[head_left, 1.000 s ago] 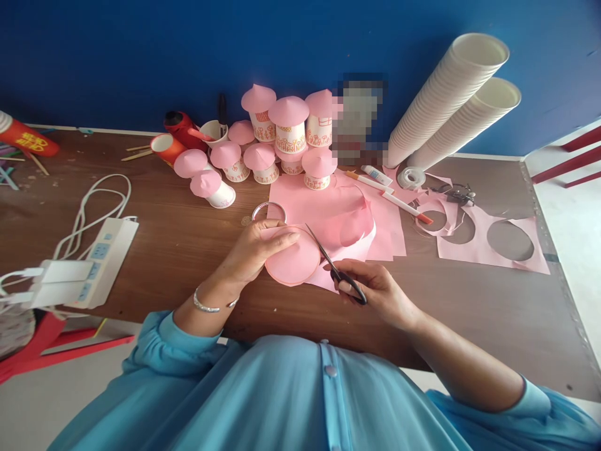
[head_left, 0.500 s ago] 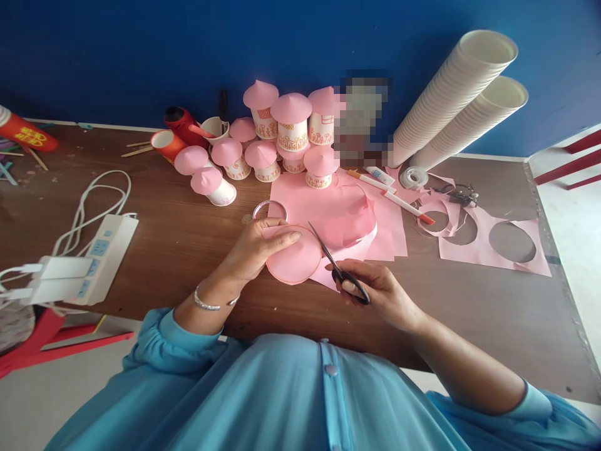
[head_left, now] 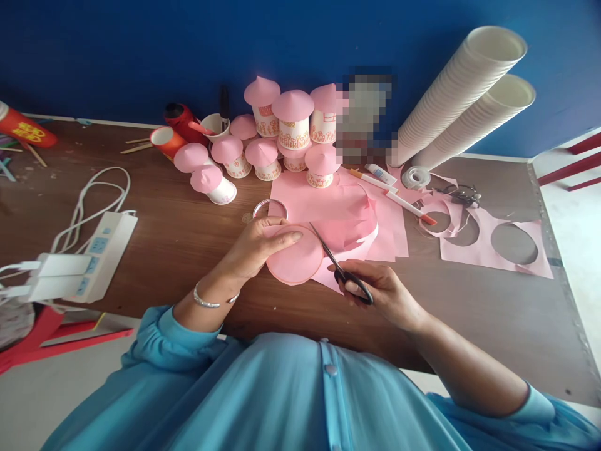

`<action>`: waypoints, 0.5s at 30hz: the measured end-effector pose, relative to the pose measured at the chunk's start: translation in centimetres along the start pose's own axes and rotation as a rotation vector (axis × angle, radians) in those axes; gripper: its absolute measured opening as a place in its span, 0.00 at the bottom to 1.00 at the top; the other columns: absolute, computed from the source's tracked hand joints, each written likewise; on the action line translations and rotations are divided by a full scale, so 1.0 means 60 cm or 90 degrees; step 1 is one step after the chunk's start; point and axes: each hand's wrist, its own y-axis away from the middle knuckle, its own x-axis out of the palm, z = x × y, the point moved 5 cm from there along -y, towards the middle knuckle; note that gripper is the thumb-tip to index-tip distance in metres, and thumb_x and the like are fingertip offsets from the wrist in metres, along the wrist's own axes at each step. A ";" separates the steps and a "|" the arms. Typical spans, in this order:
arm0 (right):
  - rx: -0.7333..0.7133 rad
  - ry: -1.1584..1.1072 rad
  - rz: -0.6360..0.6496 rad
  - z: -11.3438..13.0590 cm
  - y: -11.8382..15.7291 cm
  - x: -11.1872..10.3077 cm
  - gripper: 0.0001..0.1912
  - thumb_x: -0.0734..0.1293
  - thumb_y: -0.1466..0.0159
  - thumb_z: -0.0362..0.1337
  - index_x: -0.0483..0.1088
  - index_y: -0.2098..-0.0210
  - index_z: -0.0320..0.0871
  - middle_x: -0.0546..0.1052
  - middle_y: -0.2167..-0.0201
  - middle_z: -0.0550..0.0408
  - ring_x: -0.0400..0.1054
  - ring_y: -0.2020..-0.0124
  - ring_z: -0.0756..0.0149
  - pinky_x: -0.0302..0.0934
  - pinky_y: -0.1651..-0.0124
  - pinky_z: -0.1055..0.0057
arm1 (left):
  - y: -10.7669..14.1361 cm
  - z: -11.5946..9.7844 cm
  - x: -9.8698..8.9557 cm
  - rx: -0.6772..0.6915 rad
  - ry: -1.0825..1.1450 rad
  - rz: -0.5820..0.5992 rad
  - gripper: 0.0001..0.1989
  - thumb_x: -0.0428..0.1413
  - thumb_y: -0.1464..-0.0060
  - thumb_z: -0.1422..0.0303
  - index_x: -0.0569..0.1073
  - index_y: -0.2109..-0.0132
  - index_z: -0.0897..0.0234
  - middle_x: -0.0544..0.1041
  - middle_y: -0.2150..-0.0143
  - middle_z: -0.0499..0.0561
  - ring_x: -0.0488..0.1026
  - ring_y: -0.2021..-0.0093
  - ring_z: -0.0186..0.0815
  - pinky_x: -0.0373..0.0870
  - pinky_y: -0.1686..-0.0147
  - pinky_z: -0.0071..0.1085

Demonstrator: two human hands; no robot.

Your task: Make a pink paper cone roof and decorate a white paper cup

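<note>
My left hand (head_left: 263, 247) pinches a pink paper circle (head_left: 295, 260) at its upper left, thumb on top. A darker line runs along the circle's edge. Scissors with black handles (head_left: 350, 282) are in my right hand (head_left: 375, 291), their blades pointing up and left beside the circle's right edge. Whether the blades touch the paper I cannot tell. Behind the circle lie pink paper sheets (head_left: 300, 194) with a curled offcut (head_left: 361, 228) on them. A round ring (head_left: 271, 203) rests just beyond my left fingers.
Paper cups with pink cone roofs (head_left: 293, 119) stand along the blue wall. Two tall stacks of white cups (head_left: 462, 94) lean at the back right. Markers (head_left: 409, 207), a tape roll (head_left: 416, 178) and cut paper scraps (head_left: 498, 244) lie to the right. A power strip (head_left: 106, 257) is at left.
Both hands, the circle and the scissors hold nearly the same places. The view has shifted slightly.
</note>
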 end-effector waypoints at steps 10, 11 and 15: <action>-0.025 0.003 0.013 0.010 -0.002 -0.003 0.21 0.71 0.34 0.53 0.75 0.61 0.39 0.67 0.74 0.58 0.60 0.76 0.73 0.53 0.78 0.75 | -0.008 -0.002 -0.006 -0.038 -0.010 0.001 0.17 0.70 0.54 0.54 0.80 0.71 0.64 0.69 0.75 0.47 0.66 0.72 0.33 0.64 0.71 0.30; -0.024 0.002 0.014 0.010 -0.002 -0.003 0.21 0.71 0.34 0.53 0.76 0.59 0.39 0.67 0.73 0.58 0.60 0.76 0.73 0.53 0.78 0.75 | -0.010 -0.004 -0.006 -0.035 -0.015 0.002 0.17 0.70 0.54 0.53 0.79 0.72 0.64 0.68 0.76 0.47 0.66 0.72 0.33 0.64 0.72 0.30; -0.026 0.000 0.019 0.012 -0.001 -0.002 0.21 0.71 0.34 0.53 0.76 0.58 0.39 0.67 0.73 0.58 0.59 0.77 0.74 0.53 0.78 0.75 | -0.015 -0.011 -0.006 -0.034 0.000 0.005 0.18 0.72 0.57 0.55 0.77 0.75 0.64 0.68 0.76 0.47 0.66 0.72 0.32 0.64 0.73 0.29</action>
